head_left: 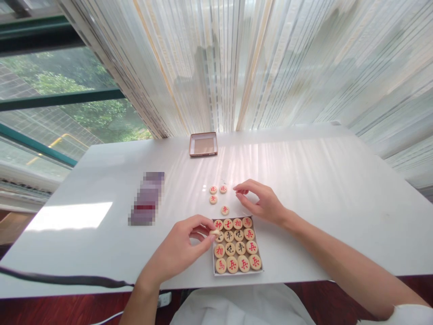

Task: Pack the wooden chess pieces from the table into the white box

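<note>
Between the thumb and fingers of my left hand (184, 241) is a round Chinese chess piece (214, 232), held over the left side of a shallow white box (238, 274). Rows of pieces with red and black characters fill that box, lying face up. Beyond its far edge lie a few loose red-marked pieces, among them one chess piece (225, 210) close to the box and another chess piece (223, 189) farther off. My right hand (260, 201) hovers to the right of these loose pieces, thumb and forefinger apart, with nothing visible between them.
A brown-rimmed box lid (203, 155) lies hollow side up near the far edge of the white table (314, 189). To the left is a blurred purple item (147, 198). A dark strap (67, 277) runs along the near left edge. Striped curtains (216, 67) hang behind the table.
</note>
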Motion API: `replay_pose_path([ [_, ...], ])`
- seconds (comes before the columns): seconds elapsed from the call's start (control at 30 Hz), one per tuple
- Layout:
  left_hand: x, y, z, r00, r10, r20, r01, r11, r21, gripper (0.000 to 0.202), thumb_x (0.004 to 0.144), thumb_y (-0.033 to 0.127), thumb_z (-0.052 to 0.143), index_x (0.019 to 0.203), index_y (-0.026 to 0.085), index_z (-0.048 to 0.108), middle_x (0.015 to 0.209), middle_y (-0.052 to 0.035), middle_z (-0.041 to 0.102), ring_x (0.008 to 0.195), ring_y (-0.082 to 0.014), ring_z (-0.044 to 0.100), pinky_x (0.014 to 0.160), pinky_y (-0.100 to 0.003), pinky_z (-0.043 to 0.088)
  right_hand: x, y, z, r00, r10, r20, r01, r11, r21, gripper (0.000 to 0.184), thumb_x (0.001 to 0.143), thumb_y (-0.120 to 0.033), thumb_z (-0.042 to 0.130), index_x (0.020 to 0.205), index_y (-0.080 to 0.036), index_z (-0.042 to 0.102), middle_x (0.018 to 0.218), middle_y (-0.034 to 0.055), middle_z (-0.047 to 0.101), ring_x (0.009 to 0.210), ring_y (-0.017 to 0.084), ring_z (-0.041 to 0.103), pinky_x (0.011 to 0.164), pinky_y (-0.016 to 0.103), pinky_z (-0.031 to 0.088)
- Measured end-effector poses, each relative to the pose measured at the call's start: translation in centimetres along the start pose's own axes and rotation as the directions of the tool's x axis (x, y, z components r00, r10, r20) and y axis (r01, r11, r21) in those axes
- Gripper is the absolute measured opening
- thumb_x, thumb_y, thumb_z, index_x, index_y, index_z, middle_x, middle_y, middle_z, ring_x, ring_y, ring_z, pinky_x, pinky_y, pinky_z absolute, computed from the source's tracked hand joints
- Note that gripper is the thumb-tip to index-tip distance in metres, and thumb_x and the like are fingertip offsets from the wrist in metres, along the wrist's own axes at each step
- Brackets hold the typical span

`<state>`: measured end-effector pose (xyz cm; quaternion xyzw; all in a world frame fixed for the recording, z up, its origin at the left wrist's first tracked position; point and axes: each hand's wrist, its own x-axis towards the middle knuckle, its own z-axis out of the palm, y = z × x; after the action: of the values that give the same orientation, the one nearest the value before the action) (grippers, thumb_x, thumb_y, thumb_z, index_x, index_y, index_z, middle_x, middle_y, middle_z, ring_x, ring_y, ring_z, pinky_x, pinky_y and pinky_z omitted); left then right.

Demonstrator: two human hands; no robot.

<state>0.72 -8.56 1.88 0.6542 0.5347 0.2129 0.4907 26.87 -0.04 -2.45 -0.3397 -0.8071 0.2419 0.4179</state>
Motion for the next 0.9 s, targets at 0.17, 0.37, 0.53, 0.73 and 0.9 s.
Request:
replay_pose_path([
  [0.17,-0.1,0.2,0.1,0.999,0.031,-0.017,-0.030,0.999,0.028,0.011,0.091,0.032,0.065,0.098,0.024,0.069,0.100,-0.0022,0.075,0.092,-0.0195,0.072,0.080,-0.031,0.062,0.0,0.0,0.0,1.000,-0.010,-0.004,0.010,1.000,-0.001,0.016,0.099,-0.021,0.057,0.111,-0.022,0.067,0.094,0.0058,0.073,0.081,0.018,0.069,0.073,0.034,0.060],
  [0.37,-0.1,0.5,-0.1,1.000,0.022,-0.017,-0.018,0.983,0.184,0.013,0.091,0.039,0.067,0.096,0.028,0.073,0.098,0.0013,0.075,0.086,-0.0181,0.067,0.075,-0.029,0.054,-0.1,0.0,-0.1,1.000,-0.010,0.002,0.010,1.000,0.001,0.016,0.099,-0.021,0.057,0.112,-0.022,0.067,0.093,0.0056,0.072,0.081,0.017,0.069,0.072,0.033,0.060],
  [0.53,0.0,0.4,0.3,1.000,-0.012,-0.006,0.013,0.984,0.176,0.011,0.091,0.039,0.068,0.097,0.031,0.074,0.101,0.0025,0.075,0.092,-0.0193,0.067,0.083,-0.031,0.052,-0.1,0.1,0.0,1.000,-0.020,0.004,0.020,1.000,0.002,0.016,0.098,-0.020,0.057,0.112,-0.022,0.066,0.096,0.0057,0.073,0.081,0.017,0.068,0.074,0.034,0.060],
  [0.73,-0.1,0.1,0.6,0.999,-0.029,-0.015,0.031,0.977,0.210,0.010,0.092,0.039,0.068,0.095,0.031,0.073,0.103,0.0023,0.074,0.098,-0.0204,0.067,0.089,-0.033,0.051,-0.2,0.3,0.0,1.000,-0.017,0.014,0.016,1.000,0.011,0.017,0.098,-0.020,0.058,0.113,-0.022,0.066,0.096,0.0055,0.072,0.082,0.017,0.068,0.075,0.034,0.059],
  [0.9,-0.2,0.3,0.9,0.999,0.033,-0.032,-0.022,0.956,0.294,0.007,0.093,0.035,0.067,0.094,0.029,0.072,0.098,0.0017,0.072,0.095,-0.0197,0.065,0.089,-0.034,0.050,-0.2,0.3,0.0,0.999,-0.030,0.011,0.030,0.999,0.011,0.017,0.098,-0.019,0.058,0.113,-0.021,0.066,0.096,0.0054,0.072,0.082,0.017,0.067,0.076,0.033,0.058],
])
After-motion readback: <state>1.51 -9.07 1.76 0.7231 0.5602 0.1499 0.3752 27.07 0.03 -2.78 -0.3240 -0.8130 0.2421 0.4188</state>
